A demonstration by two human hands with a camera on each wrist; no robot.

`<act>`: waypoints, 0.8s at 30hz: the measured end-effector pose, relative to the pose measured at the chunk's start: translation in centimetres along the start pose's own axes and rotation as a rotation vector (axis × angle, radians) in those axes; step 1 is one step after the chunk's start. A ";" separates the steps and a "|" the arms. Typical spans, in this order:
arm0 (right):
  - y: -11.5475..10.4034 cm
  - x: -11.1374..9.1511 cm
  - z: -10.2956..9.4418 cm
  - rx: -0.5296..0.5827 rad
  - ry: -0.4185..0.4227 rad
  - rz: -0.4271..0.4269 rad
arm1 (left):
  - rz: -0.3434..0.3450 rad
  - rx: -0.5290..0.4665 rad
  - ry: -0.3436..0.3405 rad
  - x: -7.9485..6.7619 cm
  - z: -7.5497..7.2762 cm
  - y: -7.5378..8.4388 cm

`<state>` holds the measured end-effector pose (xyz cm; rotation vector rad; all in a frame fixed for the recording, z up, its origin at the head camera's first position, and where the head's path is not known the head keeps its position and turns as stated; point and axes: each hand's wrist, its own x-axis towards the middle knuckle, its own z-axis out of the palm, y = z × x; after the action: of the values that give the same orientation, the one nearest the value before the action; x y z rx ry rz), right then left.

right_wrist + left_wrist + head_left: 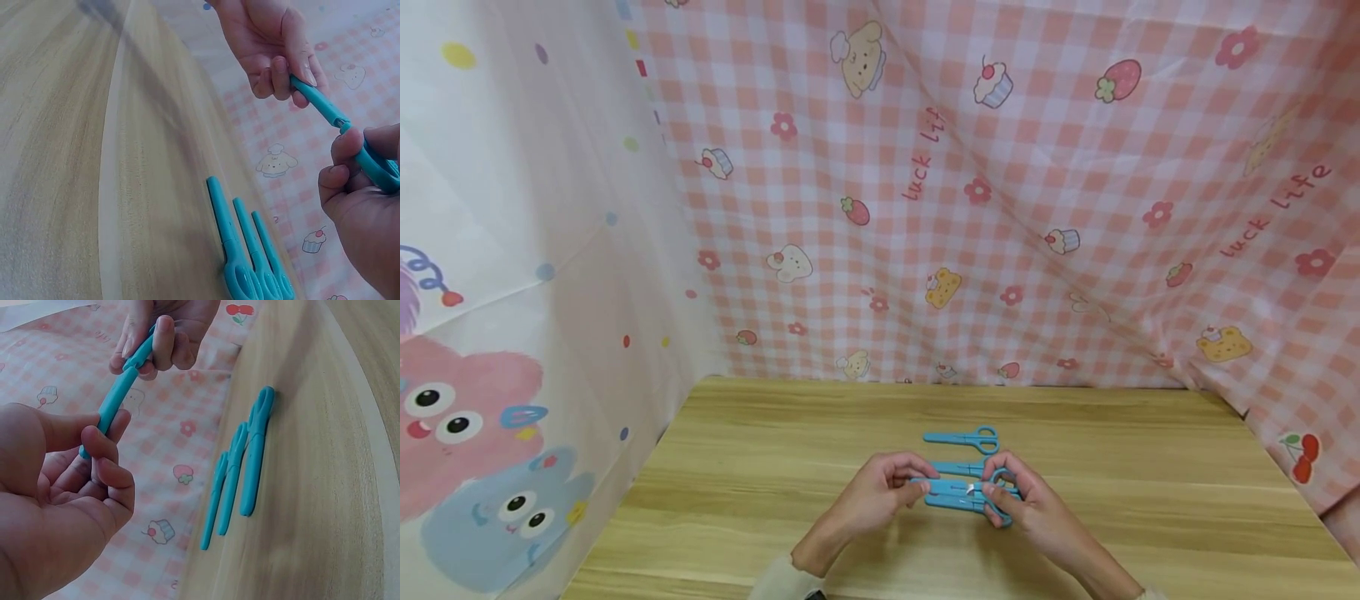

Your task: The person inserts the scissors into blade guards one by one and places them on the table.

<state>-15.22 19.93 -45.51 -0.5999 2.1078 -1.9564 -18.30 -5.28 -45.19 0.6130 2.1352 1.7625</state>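
Note:
My left hand point(880, 490) pinches the turquoise blade cover point(117, 397) of a pair of scissors between thumb and fingers. The handles of those scissors point(376, 165) are gripped in my right hand point(1036, 508). Held above the table, cover and handles lie nearly in line, and a sliver of metal blade point(972, 490) shows where they meet. Below and around the hands, three matching covered scissors lie side by side on the wood: a far pair point(955, 437), a middle pair point(232, 478) and a near pair point(254, 456), partly overlapped by the held pair in the head view.
The wood-grain table point(760, 467) runs back to a pink checked cloth point(850, 250) hanging behind it. A white cloth with cartoon figures point(587, 333) hangs along the left side.

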 end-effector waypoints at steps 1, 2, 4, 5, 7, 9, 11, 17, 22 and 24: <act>0.0 0.0 0.0 0.001 0.000 0.003 | -0.001 0.003 0.002 0.0 0.0 0.0; 0.0 0.0 0.1 -0.001 0.000 0.004 | -0.001 0.004 0.004 0.0 0.0 0.0; 0.1 0.0 0.1 -0.006 0.000 0.002 | 0.001 0.010 0.009 -0.1 0.1 0.1; 0.1 0.0 0.2 -0.007 -0.001 0.002 | 0.005 0.009 0.012 -0.1 0.1 0.0; 0.1 0.0 0.2 -0.009 -0.005 0.005 | 0.009 0.011 0.015 -0.1 0.2 0.0; 0.1 0.1 0.3 -0.010 -0.012 0.009 | 0.010 0.016 0.012 -0.1 0.3 -0.1; 0.1 0.1 0.4 -0.011 -0.014 0.016 | 0.009 0.020 0.010 -0.1 0.4 -0.1; 0.1 0.1 0.5 -0.024 -0.020 0.007 | 0.010 0.020 0.011 -0.1 0.4 -0.1; 0.2 0.1 0.5 -0.013 -0.056 0.012 | 0.012 0.019 0.012 -0.2 0.3 -0.4; 0.3 0.1 0.4 -0.008 -0.068 0.018 | 0.014 0.029 0.011 -0.3 0.3 -0.4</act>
<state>-15.18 19.53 -45.85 -0.6378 2.0741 -1.8910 -17.98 -5.22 -45.66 0.6281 2.1730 1.7490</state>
